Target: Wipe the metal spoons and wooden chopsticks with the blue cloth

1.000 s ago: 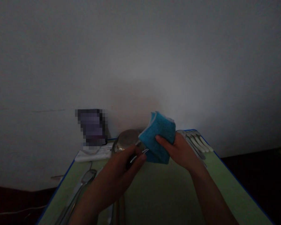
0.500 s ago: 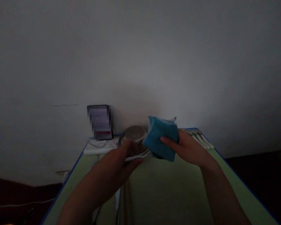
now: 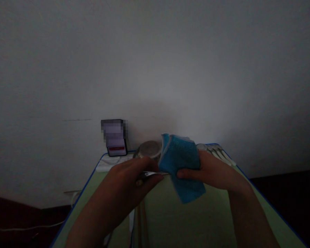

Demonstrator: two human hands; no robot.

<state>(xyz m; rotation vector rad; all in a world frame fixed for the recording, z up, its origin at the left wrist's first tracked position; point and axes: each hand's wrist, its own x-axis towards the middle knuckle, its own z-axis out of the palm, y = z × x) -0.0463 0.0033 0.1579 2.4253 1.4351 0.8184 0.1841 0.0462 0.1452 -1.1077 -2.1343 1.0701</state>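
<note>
My left hand (image 3: 135,175) pinches a slim, shiny metal piece of cutlery (image 3: 151,173) between thumb and fingers. The fingers hide part of it, so its exact kind is unclear. Its right end meets a folded blue cloth (image 3: 182,155) with a pale edge. My right hand (image 3: 209,168) grips this cloth from the right, thumb lying across its front. A loose flap of the cloth hangs below the thumb. Both hands are above the green table (image 3: 186,224), close together.
Behind my hands stands a round metal vessel (image 3: 150,148). Several pieces of cutlery (image 3: 219,153) lie at the back right. A phone (image 3: 116,139) leans against the wall, near a white cloth-like item (image 3: 110,163). Long wooden sticks (image 3: 142,224) lie at the front.
The cloth has moved slightly down and its lower flap has dropped open. The metal piece now shows in my left hand, touching the cloth. The view has shifted a little.
</note>
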